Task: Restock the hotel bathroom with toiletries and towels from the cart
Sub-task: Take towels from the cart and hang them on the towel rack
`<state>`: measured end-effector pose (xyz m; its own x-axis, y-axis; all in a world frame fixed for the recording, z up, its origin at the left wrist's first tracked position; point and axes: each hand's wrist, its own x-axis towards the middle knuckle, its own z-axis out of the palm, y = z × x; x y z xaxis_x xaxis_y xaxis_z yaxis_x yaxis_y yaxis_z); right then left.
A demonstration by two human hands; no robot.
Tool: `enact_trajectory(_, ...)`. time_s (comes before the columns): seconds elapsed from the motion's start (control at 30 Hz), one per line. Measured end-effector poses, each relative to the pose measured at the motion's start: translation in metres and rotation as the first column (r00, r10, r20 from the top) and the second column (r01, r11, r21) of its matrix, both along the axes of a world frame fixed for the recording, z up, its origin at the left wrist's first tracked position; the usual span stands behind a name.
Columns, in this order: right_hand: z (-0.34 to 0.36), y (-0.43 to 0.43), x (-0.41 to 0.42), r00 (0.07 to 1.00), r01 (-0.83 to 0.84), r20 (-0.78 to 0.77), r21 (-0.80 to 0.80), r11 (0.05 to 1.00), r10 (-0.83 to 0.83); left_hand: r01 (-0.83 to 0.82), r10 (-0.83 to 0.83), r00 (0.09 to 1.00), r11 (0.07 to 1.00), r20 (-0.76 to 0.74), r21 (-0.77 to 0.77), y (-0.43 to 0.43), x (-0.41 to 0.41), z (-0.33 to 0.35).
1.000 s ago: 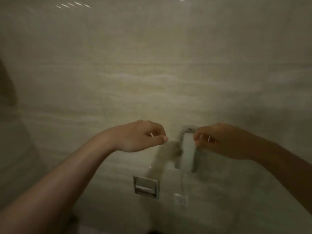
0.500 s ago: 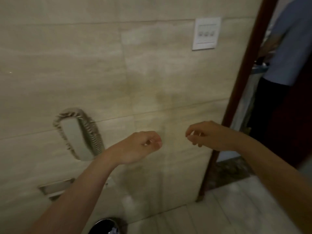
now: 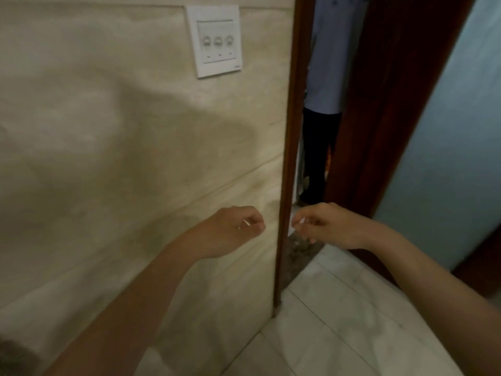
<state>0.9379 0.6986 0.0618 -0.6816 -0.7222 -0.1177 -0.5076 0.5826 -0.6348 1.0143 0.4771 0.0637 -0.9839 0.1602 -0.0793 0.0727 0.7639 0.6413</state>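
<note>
No cart, toiletry or towel shows in the head view. My left hand (image 3: pixel 234 230) is raised in front of the beige tiled wall (image 3: pixel 108 158), its fingers curled into a loose fist with the thumb against the forefinger. My right hand (image 3: pixel 329 225) hangs level with it, just right of the door frame, fingers curled under. A tiny white sliver shows at the fingers of each hand; what it is stays unclear. Neither hand holds an object that I can make out.
A white switch plate (image 3: pixel 215 40) with three switches sits high on the wall. The dark wooden door frame (image 3: pixel 291 158) runs down the middle, with the open dark door (image 3: pixel 379 118) to its right. A person in a blue shirt and dark trousers (image 3: pixel 325 90) stands in the gap. Pale floor tiles (image 3: pixel 339 321) lie below.
My view has swung right, from a wall-mounted fixture to the doorway. My right hand has left the fixture. Both hands stay raised and curled, side by side.
</note>
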Motion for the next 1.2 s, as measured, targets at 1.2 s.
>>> enact_trajectory(1.2, -0.012, 0.223, -0.406, 0.993, 0.097, 0.059, 0.019, 0.995, -0.098, 0.070, -0.074, 0.996, 0.996, 0.057, 0.055, 0.234, -0.420, -0.019)
